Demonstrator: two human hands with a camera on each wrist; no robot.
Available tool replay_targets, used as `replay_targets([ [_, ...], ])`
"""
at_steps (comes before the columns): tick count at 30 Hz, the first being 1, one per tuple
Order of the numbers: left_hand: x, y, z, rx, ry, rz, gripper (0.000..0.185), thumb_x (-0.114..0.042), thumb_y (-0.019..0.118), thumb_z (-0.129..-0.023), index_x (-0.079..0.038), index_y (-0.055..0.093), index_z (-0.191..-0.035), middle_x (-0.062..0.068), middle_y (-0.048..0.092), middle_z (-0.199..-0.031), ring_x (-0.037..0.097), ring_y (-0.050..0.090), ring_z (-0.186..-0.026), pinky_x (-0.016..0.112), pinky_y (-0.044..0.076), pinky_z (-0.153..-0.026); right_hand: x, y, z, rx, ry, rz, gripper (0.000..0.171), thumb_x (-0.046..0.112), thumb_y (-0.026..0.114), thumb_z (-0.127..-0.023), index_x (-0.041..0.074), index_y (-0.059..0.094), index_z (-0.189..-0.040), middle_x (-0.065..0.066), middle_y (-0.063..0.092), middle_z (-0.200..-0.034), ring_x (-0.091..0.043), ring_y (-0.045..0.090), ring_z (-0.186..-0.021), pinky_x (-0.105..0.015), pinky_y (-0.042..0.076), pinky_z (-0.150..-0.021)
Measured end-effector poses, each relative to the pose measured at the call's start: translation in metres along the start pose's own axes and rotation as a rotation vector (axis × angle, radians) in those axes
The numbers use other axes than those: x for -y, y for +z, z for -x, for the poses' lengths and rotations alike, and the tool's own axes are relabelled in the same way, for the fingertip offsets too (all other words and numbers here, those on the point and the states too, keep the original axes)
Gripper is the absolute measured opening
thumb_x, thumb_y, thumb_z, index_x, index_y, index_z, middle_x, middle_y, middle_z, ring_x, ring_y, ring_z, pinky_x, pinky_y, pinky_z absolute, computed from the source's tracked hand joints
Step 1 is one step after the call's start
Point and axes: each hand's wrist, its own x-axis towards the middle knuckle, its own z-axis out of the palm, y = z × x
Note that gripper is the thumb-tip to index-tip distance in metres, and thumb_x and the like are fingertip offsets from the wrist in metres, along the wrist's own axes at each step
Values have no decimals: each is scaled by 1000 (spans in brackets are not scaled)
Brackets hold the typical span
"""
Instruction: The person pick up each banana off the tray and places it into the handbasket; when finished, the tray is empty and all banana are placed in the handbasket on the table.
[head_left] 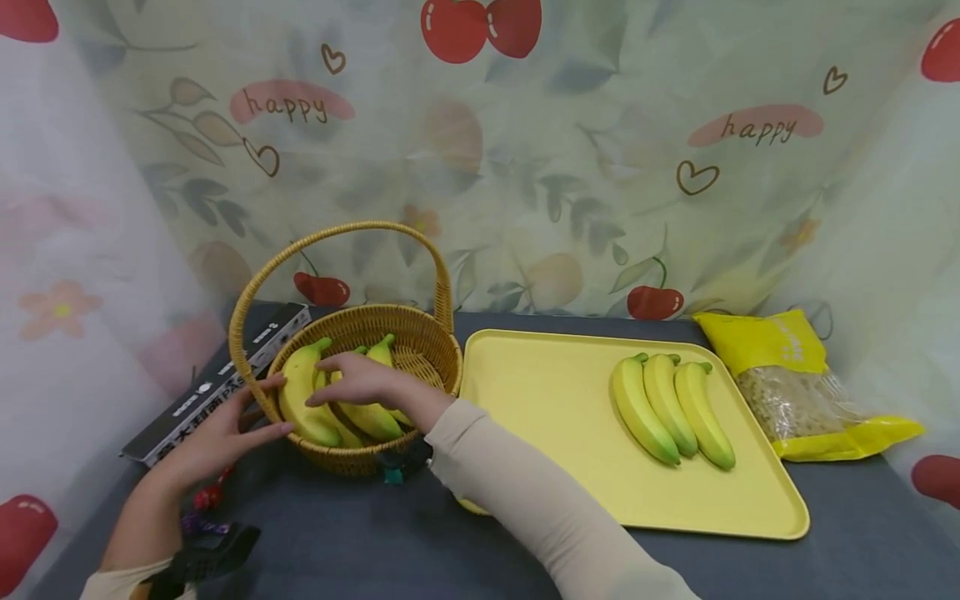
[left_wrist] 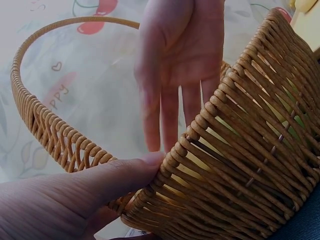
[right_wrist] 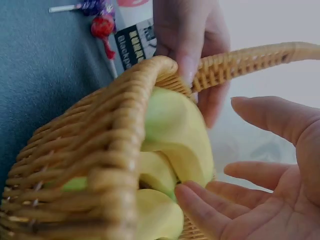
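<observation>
Bananas (head_left: 330, 400) lie in the basket (head_left: 435, 350), so keep your left hand (head_left: 217, 437) flat against its rim while your open right hand (head_left: 360, 379) closes around the bunch.

Wicker basket (head_left: 420, 350) upright on the table, yellow-green bananas (head_left: 307, 400) lying inside.

Right hand (head_left: 360, 379) covers middle of banana bunch (head_left: 330, 400) in basket (head_left: 420, 346); bananas' lower ends hidden behind near basket wall. Black box (head_left: 217, 379) beyond left hand (head_left: 225, 433): near end behind hand, print too small to read. Small red and purple object (head_left: 206, 500) beside left wrist: too small to identify. In left wrist view, left hand blurred, cut by top edge. Right wrist view: right hand cut by right edge.
</observation>
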Motion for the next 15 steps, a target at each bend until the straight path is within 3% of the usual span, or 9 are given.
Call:
replay_targets([
  [3, -1, 0, 0, -3, -2, -8, 72, -26, 55, -94, 2, 14, -147, 28, 13, -152, 58, 24, -130, 62, 40, -97, -4, -6, 10, 0, -62, -11, 63, 30, 65, -87, 12, 40, -142, -1, 41, -147, -19, 39, -134, -28, 43, -104],
  [6, -1, -1, 1, -10, -1, -22, 72, -27, 56, -94, 2, 15, -147, 28, 14, -151, 58, 24, -129, 64, 37, -98, -4, -12, 23, 8, -125, -8, 63, 29, 64, -88, 13, 38, -143, -1, 39, -148, -20, 41, -133, -27, 42, -104],
  [15, 2, 1, -1, -18, 16, -17, 71, -25, 56, -94, 3, 17, -146, 29, 14, -151, 58, 24, -129, 64, 36, -99, -8, -35, 67, 93, -238, -40, 61, 28, 59, -92, 20, 32, -146, 3, 33, -151, -15, 31, -139, -27, 35, -111],
])
